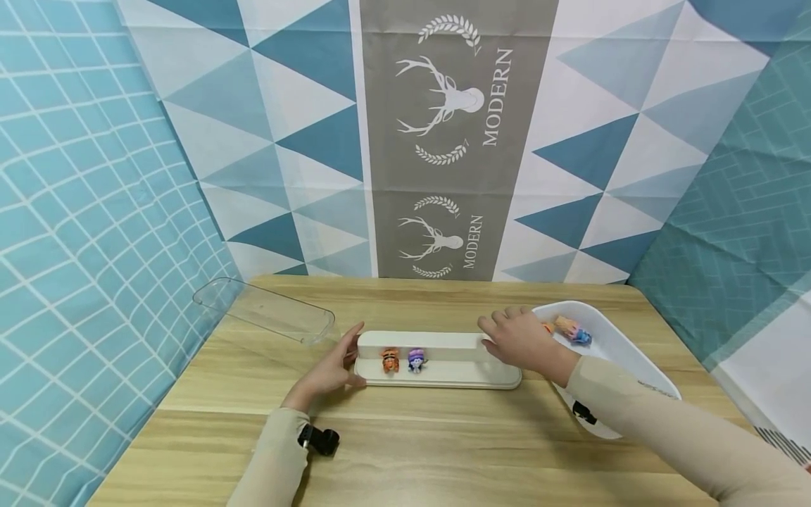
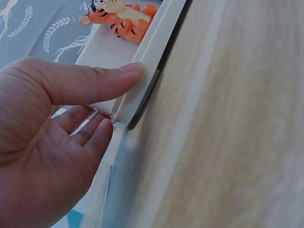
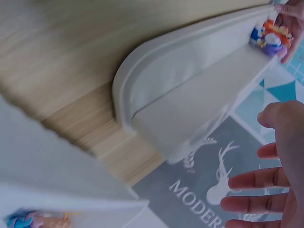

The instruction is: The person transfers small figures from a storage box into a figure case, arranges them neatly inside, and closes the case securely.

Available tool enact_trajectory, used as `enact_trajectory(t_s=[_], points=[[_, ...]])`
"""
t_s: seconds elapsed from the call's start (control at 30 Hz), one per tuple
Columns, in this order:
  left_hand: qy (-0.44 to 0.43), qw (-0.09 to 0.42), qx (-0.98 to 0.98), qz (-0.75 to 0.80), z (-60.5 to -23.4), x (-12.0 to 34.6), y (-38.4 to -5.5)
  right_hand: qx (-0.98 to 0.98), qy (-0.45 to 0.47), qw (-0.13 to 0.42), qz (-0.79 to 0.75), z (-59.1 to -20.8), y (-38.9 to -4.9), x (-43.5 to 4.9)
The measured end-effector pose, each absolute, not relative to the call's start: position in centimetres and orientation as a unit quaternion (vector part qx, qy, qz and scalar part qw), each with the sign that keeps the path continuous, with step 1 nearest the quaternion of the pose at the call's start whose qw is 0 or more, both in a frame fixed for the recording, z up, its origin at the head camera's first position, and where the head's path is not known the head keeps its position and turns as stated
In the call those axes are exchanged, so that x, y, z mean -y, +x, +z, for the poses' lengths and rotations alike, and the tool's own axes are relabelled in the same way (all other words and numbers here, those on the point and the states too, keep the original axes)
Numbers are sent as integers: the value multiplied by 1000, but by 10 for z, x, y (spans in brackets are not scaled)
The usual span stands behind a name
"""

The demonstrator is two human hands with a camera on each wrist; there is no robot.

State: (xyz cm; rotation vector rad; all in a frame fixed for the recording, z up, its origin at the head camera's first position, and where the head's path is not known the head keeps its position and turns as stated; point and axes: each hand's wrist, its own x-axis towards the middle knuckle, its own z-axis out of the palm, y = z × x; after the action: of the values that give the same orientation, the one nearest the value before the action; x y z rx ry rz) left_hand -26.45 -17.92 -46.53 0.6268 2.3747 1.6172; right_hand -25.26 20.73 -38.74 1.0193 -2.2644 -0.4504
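A long cream display stand (image 1: 469, 376) with a raised back step lies on the table. On its lower ledge, toward the left, stand an orange tiger figurine (image 1: 390, 360) and a purple-and-white figurine (image 1: 416, 361). My left hand (image 1: 331, 372) grips the stand's left end; in the left wrist view its thumb (image 2: 102, 84) presses the front rim and the other fingers come round the end. My right hand (image 1: 522, 341) hovers by the stand's right end, its fingers apart and loosely bent with nothing in them, as the right wrist view shows.
A white bin (image 1: 640, 359) stands at the right, partly under my right forearm, with a peach-and-blue figurine (image 1: 573, 329) and an orange one inside. At the back left lies a clear plastic cover (image 1: 272, 310). Patterned cloth (image 1: 431, 141) hangs behind the wooden table (image 1: 405, 443).
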Motion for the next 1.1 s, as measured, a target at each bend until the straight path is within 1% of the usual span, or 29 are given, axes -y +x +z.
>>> enact_trajectory(t_s=[0.23, 0.33, 0.67, 0.93, 1.1], points=[[214, 101, -800, 552, -463, 179, -264, 876, 368, 265, -165, -379, -253, -220], [215, 102, -799, 552, -462, 179, -264, 881, 363, 257, -163, -376, -253, -225], [205, 106, -803, 549, -463, 178, -264, 865, 373, 290, -168, -376, -260, -244], [203, 104, -803, 551, -463, 178, -263, 879, 340, 280, -180, -374, -267, -262], [204, 101, -805, 548, -463, 178, -262, 882, 338, 270, -185, -373, -270, -278]])
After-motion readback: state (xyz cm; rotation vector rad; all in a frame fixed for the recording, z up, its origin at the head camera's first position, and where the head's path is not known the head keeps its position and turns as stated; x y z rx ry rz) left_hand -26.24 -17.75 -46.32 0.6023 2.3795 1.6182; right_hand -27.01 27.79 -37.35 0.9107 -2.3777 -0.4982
